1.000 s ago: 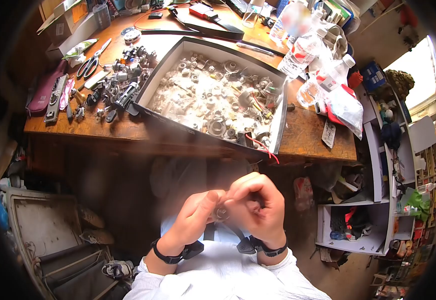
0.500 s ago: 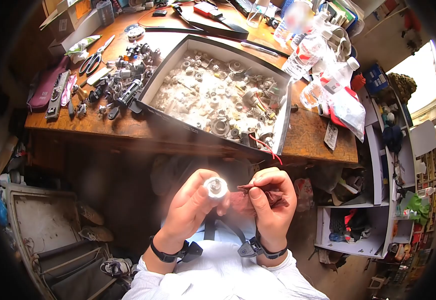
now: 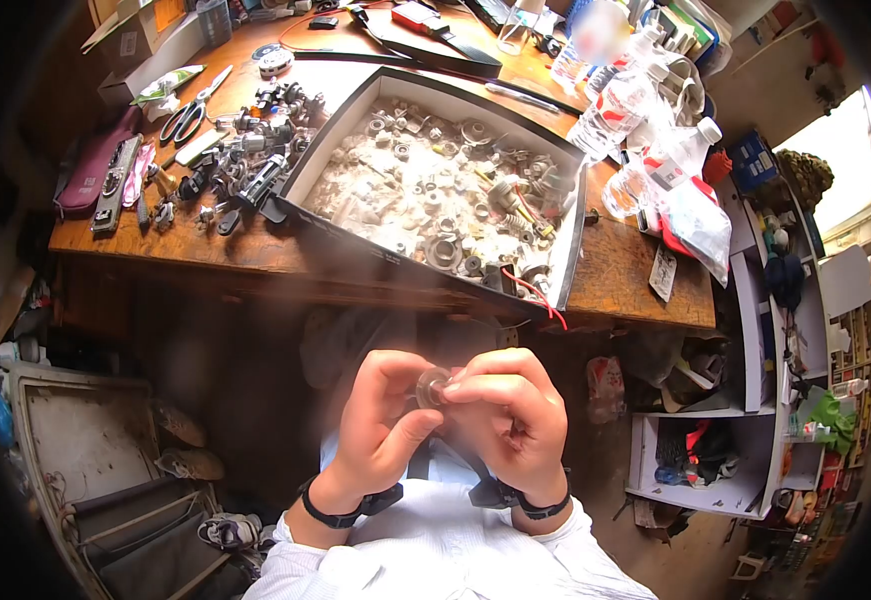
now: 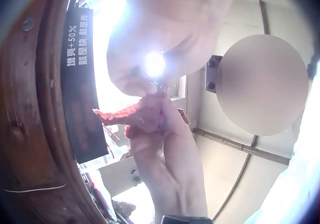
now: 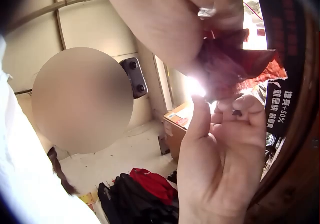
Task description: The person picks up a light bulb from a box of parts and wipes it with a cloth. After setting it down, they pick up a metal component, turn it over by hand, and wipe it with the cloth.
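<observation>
In front of the person's white shirt, the left hand grips a small round metal part with a disc-like rim. Right at its face are the fingertips of the right hand. The right fingers pinch a crumpled reddish-brown sheet, whose torn edge sticks out beyond them in the right wrist view. From below, the left wrist view shows the same sheet between the two hands. A bright glare at the left fingers washes out much of the part in both wrist views.
A shallow black-rimmed box full of small metal parts stands on the wooden desk. To its left lie loose parts and scissors. Plastic bottles stand to the right. A shelf unit is at lower right.
Half a second ago the hands were apart, with the round part's pale face turned up and the reddish sheet visible in the right hand. Now the right fingers are back at the part.
</observation>
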The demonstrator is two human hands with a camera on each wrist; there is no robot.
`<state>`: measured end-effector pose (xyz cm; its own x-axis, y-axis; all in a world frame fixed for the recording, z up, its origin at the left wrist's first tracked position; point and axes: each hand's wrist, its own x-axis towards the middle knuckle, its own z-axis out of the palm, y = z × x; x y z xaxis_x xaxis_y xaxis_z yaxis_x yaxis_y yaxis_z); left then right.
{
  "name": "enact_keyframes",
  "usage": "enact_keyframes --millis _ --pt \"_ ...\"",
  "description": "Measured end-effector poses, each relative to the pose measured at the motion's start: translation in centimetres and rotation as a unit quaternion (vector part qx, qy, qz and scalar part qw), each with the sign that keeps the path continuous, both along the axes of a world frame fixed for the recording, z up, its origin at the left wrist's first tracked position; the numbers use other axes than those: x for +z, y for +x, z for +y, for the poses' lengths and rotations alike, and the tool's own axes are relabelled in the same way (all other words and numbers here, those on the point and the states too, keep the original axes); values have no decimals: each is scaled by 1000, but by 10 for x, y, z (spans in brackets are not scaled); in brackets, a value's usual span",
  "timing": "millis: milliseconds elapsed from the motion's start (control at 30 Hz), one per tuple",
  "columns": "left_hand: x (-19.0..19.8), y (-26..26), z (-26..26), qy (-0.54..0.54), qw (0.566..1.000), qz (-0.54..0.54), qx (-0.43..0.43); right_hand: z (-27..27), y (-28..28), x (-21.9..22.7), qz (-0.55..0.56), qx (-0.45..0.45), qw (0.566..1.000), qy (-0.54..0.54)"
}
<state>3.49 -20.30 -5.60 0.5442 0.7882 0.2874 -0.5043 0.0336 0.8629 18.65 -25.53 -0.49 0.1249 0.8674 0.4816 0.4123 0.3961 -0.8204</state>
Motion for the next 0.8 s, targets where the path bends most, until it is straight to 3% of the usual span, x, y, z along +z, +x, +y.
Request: enact_keyframes --millis 233,333,467,667,733,767,800 --pt "1 -3 -3 -16 1000 15 -15 -5 -3 12 -23 -9 999 -45" --pt "-5 4 -4 14 999 -35 28 -5 -10 12 -54 -61 997 -17" --pt "-7 6 -1 108 990 -33 87 -4 -10 13 -45 -59 997 -21" --pt "-7 15 -2 139 981 -30 133 -8 -6 14 18 -90 990 -107" --pt "-2 14 1 129 981 -48 138 -8 0 8 122 -80 979 -145" --pt "-1 12 2 126 982 -49 130 -8 -2 12 235 -65 957 -158" --pt "-1 10 4 123 983 -50 123 -9 -1 12 259 -49 955 -136"
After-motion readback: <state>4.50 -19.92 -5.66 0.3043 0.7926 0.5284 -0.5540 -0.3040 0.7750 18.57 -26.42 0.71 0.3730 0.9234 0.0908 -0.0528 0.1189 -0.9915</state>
